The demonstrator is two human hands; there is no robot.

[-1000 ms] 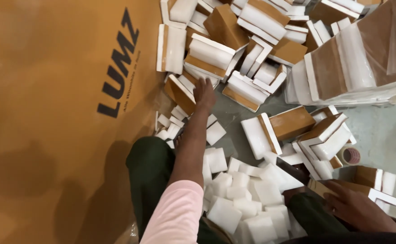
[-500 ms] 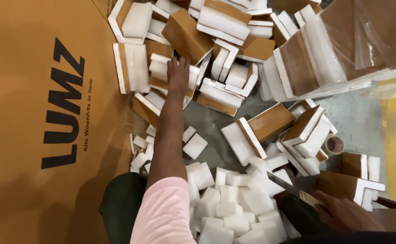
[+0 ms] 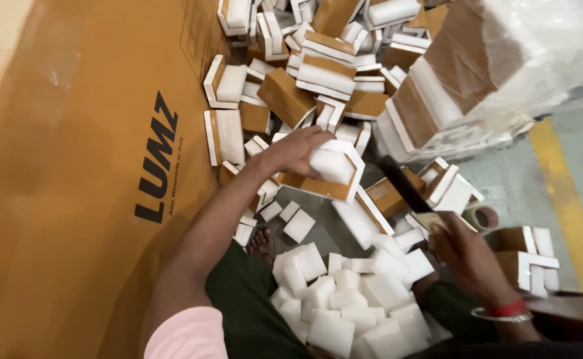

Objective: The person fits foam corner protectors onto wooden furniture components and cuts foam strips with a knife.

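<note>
My left hand (image 3: 295, 149) reaches forward and grips a cardboard-and-white-foam corner piece (image 3: 328, 174), lifted slightly above the pile of similar pieces (image 3: 318, 73). My right hand (image 3: 467, 256), with a red band and a bangle at the wrist, holds a long dark blade-like tool (image 3: 404, 188) that points up toward the held piece. A heap of loose white foam blocks (image 3: 348, 299) lies between my legs.
A large brown cardboard sheet (image 3: 72, 166) with dark printing covers the left side. A plastic-wrapped stack of corner pieces (image 3: 497, 73) stands at the upper right. A tape roll (image 3: 484, 217) lies on the grey floor by a yellow line (image 3: 567, 199).
My left hand closed on a corner piece from the pile and drew it back toward me. My right hand rose into view with the dark tool.
</note>
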